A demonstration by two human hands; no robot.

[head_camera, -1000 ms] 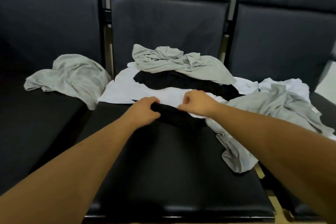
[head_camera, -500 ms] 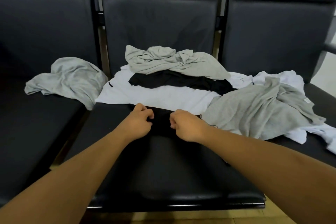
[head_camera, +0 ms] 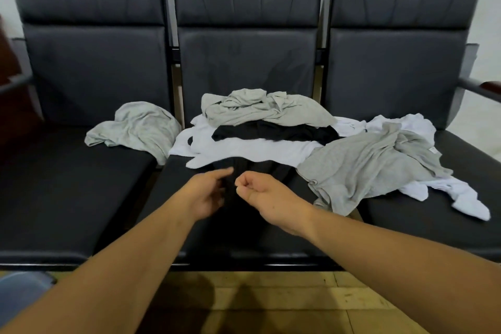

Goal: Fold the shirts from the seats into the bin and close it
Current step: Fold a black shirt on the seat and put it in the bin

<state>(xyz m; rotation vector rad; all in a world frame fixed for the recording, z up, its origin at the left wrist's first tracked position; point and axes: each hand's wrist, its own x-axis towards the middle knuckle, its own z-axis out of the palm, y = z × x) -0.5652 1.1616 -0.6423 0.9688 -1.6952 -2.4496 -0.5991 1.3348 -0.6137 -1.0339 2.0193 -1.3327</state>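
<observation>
Both the left hand (head_camera: 207,194) and right hand (head_camera: 261,194) pinch the black shirt (head_camera: 260,171) lying between them.

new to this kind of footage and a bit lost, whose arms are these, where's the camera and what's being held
No machine here: a person wears one camera on the head, looking down at their own arms. The left hand and right hand meet over the middle seat of three black seats. Grey shirts and white shirts lie crumpled across them. The right hand pinches a black shirt at the front; the left touches it, its grip unclear against the dark seat.
</observation>
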